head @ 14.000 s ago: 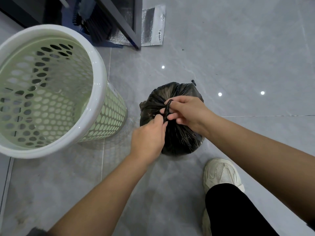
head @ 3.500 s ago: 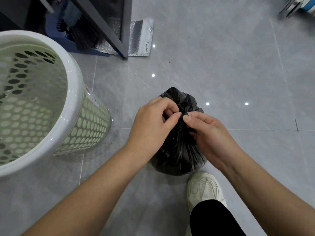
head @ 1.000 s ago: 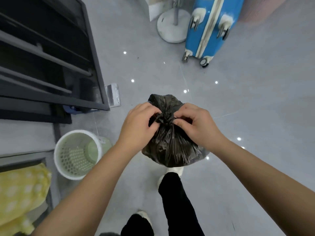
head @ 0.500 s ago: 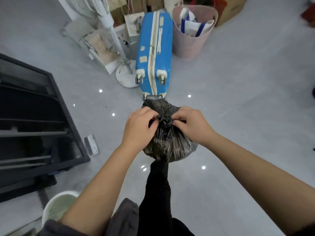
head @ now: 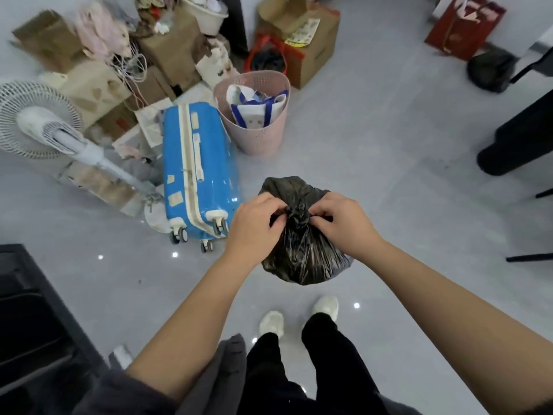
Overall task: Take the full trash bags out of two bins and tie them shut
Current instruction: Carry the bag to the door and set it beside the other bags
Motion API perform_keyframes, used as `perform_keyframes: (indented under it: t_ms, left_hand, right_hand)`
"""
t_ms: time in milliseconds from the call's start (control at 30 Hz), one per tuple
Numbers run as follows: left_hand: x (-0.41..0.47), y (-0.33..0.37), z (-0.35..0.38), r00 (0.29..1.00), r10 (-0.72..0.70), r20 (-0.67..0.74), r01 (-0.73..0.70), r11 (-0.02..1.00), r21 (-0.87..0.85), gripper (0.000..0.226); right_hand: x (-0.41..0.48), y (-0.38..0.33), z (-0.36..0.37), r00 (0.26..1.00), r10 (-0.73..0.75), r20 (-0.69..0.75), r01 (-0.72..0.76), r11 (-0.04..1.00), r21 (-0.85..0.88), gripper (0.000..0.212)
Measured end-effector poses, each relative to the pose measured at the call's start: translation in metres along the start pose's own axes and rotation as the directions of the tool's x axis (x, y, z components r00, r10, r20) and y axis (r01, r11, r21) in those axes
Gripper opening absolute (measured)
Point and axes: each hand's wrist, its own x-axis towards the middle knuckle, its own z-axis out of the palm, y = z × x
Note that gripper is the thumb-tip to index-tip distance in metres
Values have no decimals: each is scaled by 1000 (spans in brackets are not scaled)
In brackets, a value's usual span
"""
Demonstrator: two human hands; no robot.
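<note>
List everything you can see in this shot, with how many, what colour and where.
trash bag: one, black, knotted at the top, held up at centre.
suitcase: one, blue with cream trim, on the floor left of the bag.
basket: one, pink, perforated, behind the suitcase, holding a white and blue bag.
fan: one, white, far left.
cardboard boxes: several, brown, along the back.
gift bag: one, dark red, back right.
shelf unit: one, black, lower left.
shoes: two, white, bottom centre.
left hand: one, pinching the bag's knot.
right hand: one, pinching the knot from the other side.
</note>
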Motion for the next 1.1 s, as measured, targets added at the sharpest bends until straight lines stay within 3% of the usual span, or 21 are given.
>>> perform_keyframes:
  t_ms: [400, 633, 1100]
  left_hand:
    - [221, 125, 92, 983, -63, -174, 57, 998, -39, 9]
    - [374, 167, 129, 991, -56, -124, 55, 998, -12, 11]
    - [740, 232, 186, 995, 80, 56, -83, 995, 51, 9]
  right_hand:
    - [145, 160, -171, 1000, 17, 23, -18, 998, 54, 7]
    - [246, 249, -255, 999, 51, 13, -52, 994, 100, 13]
    - [512, 418, -441, 991, 134, -7, -132, 987, 86, 10]
